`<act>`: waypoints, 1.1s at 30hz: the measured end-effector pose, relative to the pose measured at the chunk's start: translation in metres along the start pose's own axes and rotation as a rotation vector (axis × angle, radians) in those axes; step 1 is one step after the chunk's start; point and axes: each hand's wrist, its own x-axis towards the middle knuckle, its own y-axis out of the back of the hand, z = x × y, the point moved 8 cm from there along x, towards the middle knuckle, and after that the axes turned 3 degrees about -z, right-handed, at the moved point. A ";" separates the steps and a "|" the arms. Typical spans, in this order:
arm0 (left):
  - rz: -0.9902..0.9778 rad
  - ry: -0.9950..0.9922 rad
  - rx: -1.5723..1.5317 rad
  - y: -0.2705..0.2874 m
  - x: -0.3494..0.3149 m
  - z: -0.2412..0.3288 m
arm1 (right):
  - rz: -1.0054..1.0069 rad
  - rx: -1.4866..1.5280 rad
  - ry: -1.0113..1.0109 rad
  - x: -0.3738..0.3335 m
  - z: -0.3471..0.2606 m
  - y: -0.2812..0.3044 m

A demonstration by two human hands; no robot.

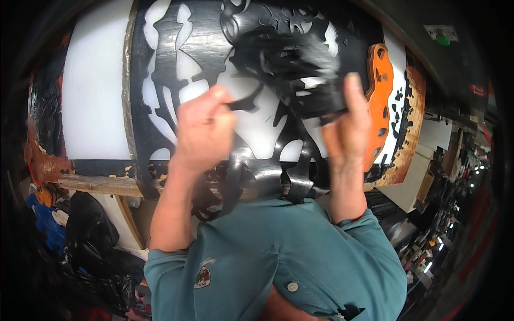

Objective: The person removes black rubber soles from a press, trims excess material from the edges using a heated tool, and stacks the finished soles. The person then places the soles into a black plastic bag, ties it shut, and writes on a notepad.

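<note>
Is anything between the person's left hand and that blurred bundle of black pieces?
Only a curved black strip, jutting from the left hand toward the blurred bundle of black pieces, which the right hand holds; nothing else visibly stands between.

Left hand [206, 125]: fist gripping black strip [247, 102], free end toward 3 o'clock.
Right hand [350, 125]: grasping blurred black pieces [289, 69], toward its 10 o'clock.
Black cut-out sheet [166, 35]: lying over white board [96, 91], 12 o'clock.
Orange holed plate [381, 92]: 2 o'clock, beside right hand.
Black bag [88, 230]: 8 o'clock.

A workshop, judging by the cut-out black sheet [211, 32] and orange form [380, 95]
</note>
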 end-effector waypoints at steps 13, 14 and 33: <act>0.471 0.280 -0.327 0.069 -0.044 -0.065 | -0.064 0.099 0.649 0.047 -0.307 0.242; 0.383 0.263 -0.281 0.063 -0.037 -0.059 | -0.007 -0.047 0.715 0.040 -0.309 0.225; 0.293 0.487 -0.278 0.001 -0.141 0.031 | -0.682 -1.216 0.746 -0.043 -0.079 -0.104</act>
